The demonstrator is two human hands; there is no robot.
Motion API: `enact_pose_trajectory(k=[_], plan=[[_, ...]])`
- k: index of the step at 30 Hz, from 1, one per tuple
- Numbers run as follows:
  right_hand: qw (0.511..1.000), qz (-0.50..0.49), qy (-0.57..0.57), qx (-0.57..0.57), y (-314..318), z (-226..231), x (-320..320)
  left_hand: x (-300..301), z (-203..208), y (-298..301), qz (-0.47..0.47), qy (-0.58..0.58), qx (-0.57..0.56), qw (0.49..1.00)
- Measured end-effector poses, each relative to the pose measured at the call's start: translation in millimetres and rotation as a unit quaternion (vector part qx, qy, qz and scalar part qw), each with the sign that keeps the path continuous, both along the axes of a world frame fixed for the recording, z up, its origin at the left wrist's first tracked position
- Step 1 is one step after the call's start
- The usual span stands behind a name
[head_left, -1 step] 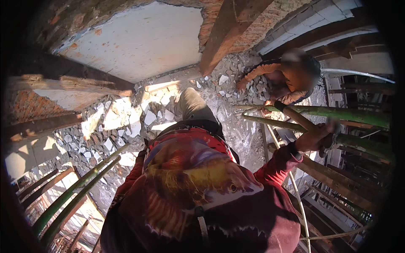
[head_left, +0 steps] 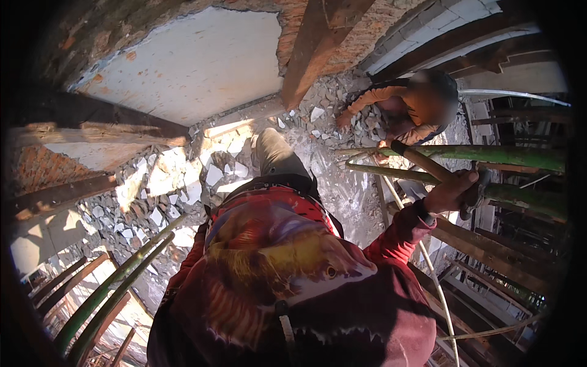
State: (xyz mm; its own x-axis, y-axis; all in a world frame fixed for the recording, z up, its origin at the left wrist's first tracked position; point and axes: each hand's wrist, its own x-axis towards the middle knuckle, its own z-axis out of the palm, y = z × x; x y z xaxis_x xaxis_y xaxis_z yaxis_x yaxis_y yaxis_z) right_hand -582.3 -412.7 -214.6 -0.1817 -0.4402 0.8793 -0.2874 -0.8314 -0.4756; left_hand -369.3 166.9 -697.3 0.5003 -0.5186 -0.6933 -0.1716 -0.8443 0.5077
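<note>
My right hand (head_left: 451, 193) is closed around a hammer (head_left: 428, 166), gripping it close to the dark head. The wooden handle points up and left from my fist, its end dark. Beside and beyond the hammer run green bamboo poles (head_left: 501, 157). My right arm reaches out to the side in a red sleeve. Of my left arm only part of the sleeve (head_left: 189, 260) shows; the hand is hidden behind my printed shirt (head_left: 275, 263).
A co-worker (head_left: 397, 110) in orange sleeves crouches at the far right, one hand on the rubble (head_left: 318, 114). Broken pieces also lie along the wall (head_left: 189, 67). A wooden post (head_left: 321, 49) stands ahead. Bamboo poles (head_left: 116, 281) slant at left; timber (head_left: 489, 251) lies right.
The whole view has shifted slightly. My right hand and the hammer sit a little higher and further left in the picture; the grip is the same.
</note>
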Motion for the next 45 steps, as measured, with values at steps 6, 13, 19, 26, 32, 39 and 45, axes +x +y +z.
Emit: enact_pose_trajectory(k=[6,13,19,26,32,39,45], plan=[[0.991,0.047,0.003,0.125,20.8,3.7,-6.4,19.5,0.2,4.9,0.008,0.021,0.043,0.999],[0.982,0.058,0.033,0.174,41.1,27.0,4.4,6.2,-7.1,2.3,0.107,0.093,0.078,0.987],[0.992,0.056,0.027,0.110,17.0,16.1,-10.2,-16.1,30.2,-38.2,0.147,0.066,-0.001,0.987],[0.992,0.061,0.029,0.105,20.2,17.8,-4.7,-45.4,32.4,-13.1,0.200,0.076,-0.176,0.961],[0.993,0.044,0.033,0.106,9.7,7.9,-16.1,-35.1,42.2,-3.7,-0.057,-0.029,-0.025,0.998],[0.997,0.001,-0.024,0.071,17.9,11.0,4.8,-20.6,44.4,-10.2,-0.187,-0.047,0.053,0.980],[0.995,-0.028,0.001,0.092,9.9,-0.7,-7.7,-4.1,47.8,-23.1,-0.134,-0.162,-0.053,0.976]])
